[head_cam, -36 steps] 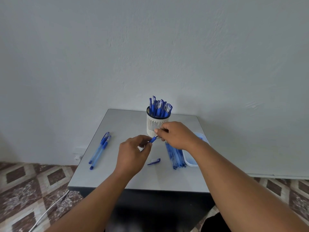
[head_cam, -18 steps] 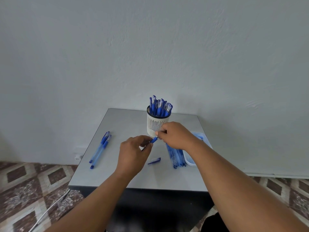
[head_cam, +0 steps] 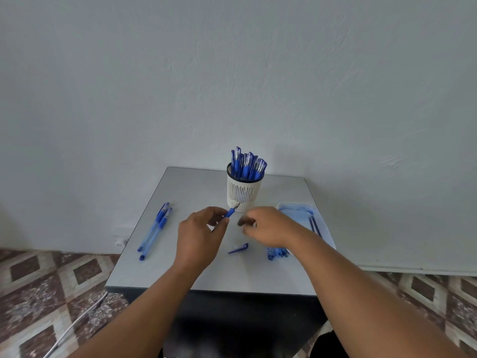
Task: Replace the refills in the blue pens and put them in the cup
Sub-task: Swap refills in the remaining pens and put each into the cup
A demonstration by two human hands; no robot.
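Gripping a blue pen (head_cam: pixel 231 211) between thumb and curled fingers, the left hand (head_cam: pixel 200 235) hovers over the grey table (head_cam: pixel 180 267), the pen's tip end poking up toward the base of the white slotted cup (head_cam: pixel 244 193). Right hand (head_cam: pixel 267 226) sits just beside it, a small gap between the two; it's blurred, fingers curled, and whether it holds anything I cannot tell. That cup stands upright at the back of the table, packed with capped blue pens (head_cam: pixel 247 164). A loose pen cap (head_cam: pixel 238 248) lies on the table in front of the hands. Two more pens (head_cam: pixel 154 229) lie side by side at the left. At the right, a pale blue tray (head_cam: pixel 296 210) holds thin refills (head_cam: pixel 315 226), with a bundle of blue refills (head_cam: pixel 277 253) lying just beside it.
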